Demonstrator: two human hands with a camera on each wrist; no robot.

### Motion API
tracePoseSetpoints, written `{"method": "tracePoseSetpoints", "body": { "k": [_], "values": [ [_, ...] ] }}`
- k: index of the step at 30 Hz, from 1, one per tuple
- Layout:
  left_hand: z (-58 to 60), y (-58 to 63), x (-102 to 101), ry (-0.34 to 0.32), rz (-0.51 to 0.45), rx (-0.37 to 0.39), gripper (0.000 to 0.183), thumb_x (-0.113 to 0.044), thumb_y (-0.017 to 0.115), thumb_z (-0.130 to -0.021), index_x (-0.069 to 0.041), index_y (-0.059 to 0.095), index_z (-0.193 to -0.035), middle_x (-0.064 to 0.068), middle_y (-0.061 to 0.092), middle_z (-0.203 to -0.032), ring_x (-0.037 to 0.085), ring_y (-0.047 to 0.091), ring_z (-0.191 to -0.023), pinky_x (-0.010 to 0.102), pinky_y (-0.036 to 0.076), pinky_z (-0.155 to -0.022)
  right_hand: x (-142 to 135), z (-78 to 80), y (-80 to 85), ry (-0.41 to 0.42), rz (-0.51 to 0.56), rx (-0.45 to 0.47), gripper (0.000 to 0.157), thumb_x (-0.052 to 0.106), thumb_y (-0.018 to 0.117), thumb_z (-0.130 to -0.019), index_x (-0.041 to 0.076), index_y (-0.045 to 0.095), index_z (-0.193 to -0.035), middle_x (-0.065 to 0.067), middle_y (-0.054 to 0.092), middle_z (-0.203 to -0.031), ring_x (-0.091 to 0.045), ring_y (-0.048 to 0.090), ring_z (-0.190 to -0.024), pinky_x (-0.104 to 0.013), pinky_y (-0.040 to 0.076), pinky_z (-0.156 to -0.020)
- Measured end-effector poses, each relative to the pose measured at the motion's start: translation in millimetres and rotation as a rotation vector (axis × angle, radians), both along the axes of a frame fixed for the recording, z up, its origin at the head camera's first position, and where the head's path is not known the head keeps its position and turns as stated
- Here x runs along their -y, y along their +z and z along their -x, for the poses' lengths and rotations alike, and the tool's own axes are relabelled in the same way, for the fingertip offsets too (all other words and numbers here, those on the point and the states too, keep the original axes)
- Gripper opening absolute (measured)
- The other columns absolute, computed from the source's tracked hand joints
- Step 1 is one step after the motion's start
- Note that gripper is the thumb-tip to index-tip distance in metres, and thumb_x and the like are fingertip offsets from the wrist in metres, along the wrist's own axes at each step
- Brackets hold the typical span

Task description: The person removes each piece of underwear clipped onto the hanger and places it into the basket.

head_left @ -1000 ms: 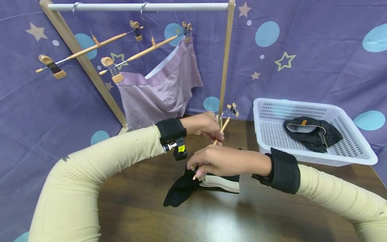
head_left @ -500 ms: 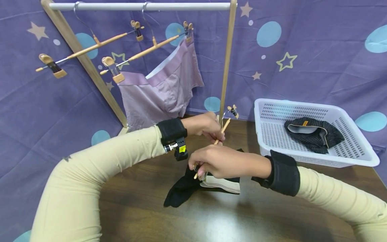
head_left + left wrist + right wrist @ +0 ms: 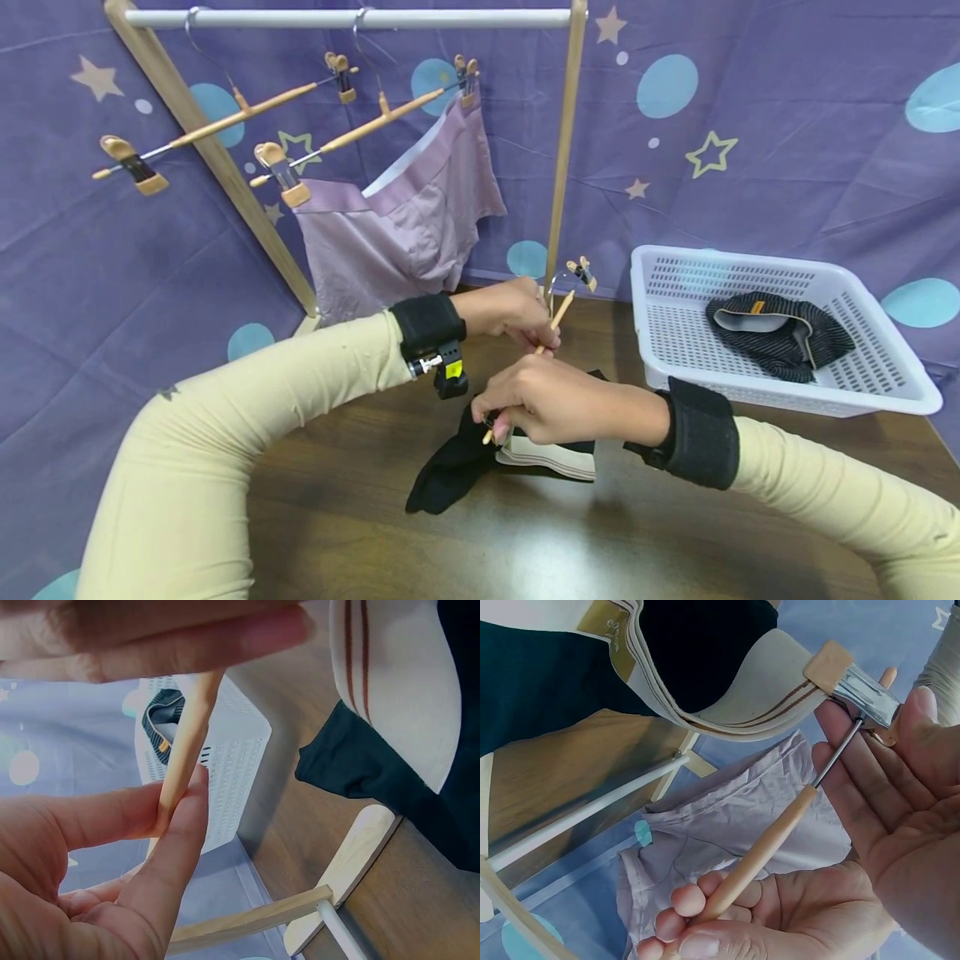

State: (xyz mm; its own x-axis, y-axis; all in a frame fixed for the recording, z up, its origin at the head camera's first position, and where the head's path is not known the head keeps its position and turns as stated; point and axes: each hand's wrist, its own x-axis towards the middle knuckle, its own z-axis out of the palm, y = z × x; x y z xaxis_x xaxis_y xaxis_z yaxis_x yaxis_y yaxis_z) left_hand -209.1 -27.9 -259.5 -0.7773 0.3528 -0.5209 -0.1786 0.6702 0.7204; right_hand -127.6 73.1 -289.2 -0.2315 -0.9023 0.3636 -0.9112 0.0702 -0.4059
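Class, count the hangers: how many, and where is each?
3. On the rack: an empty hanger and a second hanger with lilac shorts. The left hand and right hand hold the third hanger.

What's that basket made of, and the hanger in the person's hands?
Basket: likely plastic; pale, stiff-looking, evenly slotted. Hanger: the bar looks like smooth tan wood, though plastic is possible; the thin rod beside its clip seems metal, being grey and shiny.

Head view looks down toward twelve o'clock across the table point(image 3: 360, 533); wrist views, close in, share the hanger point(image 3: 756, 861) and black garment point(image 3: 427, 806).
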Motion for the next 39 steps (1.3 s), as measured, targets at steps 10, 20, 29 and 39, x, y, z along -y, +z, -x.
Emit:
{"method": "tracePoseSetpoints", "body": {
  "k": [10,20,29,39],
  "values": [
    [-1.2,-0.8,-3.4,0.045,-0.019,0.0,0.014,0.007,0.072,-0.08,0.012,0.072,-0.093,0.006,0.066,-0.059,0.012,0.062,-0.052,0.017,0.057,-0.047,-0.2,-0.8,-2.1,0.002,0.007,-0.012,0.007,0.0,0.075,-0.08,0.002,0.074,-0.087,-0.003,0.075,-0.075,-0.003,0.061,-0.066,-0.021,0.058,-0.059],
    [-1.3,-3.0,-4.8,0.051,-0.027,0.004,0.008,0.006,0.074,-0.079,0.008,0.07,-0.086,0.006,0.067,-0.056,0.013,0.064,-0.053,0.016,0.058,-0.047,-1.2,-1.2,-3.9,0.007,0.006,-0.032,0.005,0.003,0.076,-0.081,0.004,0.074,-0.086,-0.001,0.077,-0.076,-0.003,0.063,-0.067,-0.022,0.059,-0.061],
    [-3.1,-2.3,-6.1,0.05,-0.01,0.003,0.01,0.006,0.073,-0.08,0.009,0.07,-0.089,0.006,0.066,-0.056,0.012,0.063,-0.052,0.017,0.058,-0.049,-1.3,-0.4,-5.5,0.023,0.012,-0.042,0.008,-0.003,0.073,-0.08,0.003,0.075,-0.085,-0.003,0.078,-0.076,-0.003,0.066,-0.069,-0.023,0.061,-0.062],
    [0.3,-0.9,-4.0,0.007,0.021,-0.037,0.01,0.005,0.071,-0.082,0.01,0.073,-0.09,0.008,0.068,-0.065,0.013,0.064,-0.055,0.025,0.063,-0.067,-2.3,0.4,-6.3,-0.01,0.056,-0.04,0.012,-0.008,0.073,-0.078,0.002,0.075,-0.083,-0.003,0.078,-0.074,-0.004,0.068,-0.071,-0.023,0.062,-0.063]
  ]
}}
